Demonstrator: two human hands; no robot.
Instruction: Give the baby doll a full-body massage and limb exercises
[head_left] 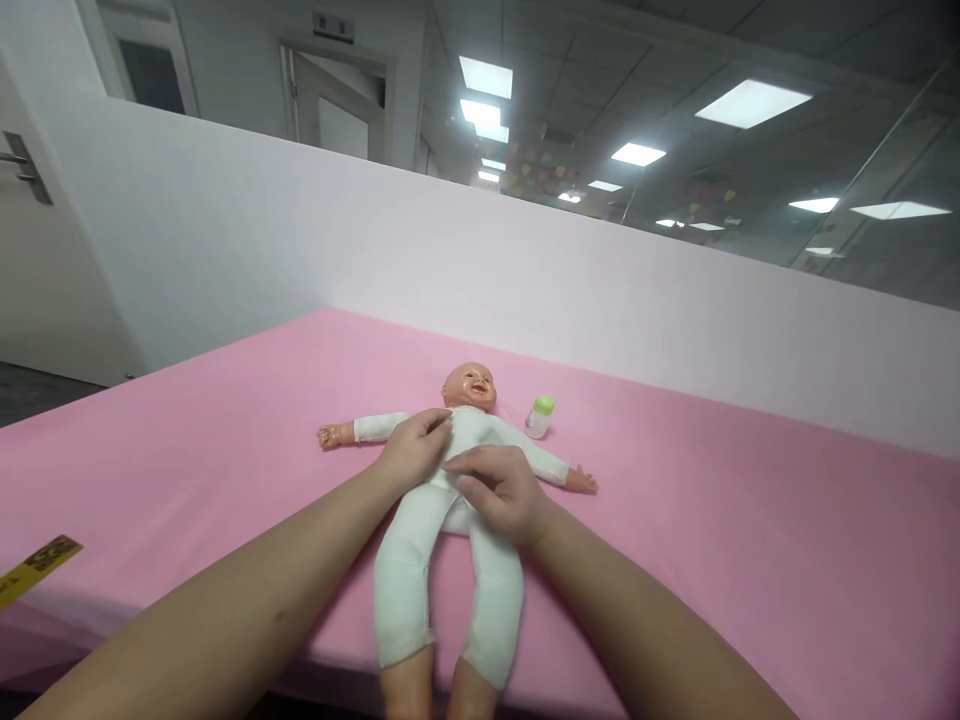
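A baby doll (469,430) with a white cloth body lies face up on the pink sheet (675,500), arms spread and legs toward me. My left hand (417,446) rests on the side of its chest, thumb and fingers apart. Lower down, my right hand (504,488) lies over the doll's belly and hip, its fingers bent but parted. Neither hand is closed around anything that shows. Beside the doll's head and outstretched arm stands a small clear bottle (538,418) with a green cap.
Behind the pink surface runs a white low wall (525,270) with glass above it. A yellow and black label strip (37,570) is at the left front edge. On the far left is a door (45,260) with a metal handle.
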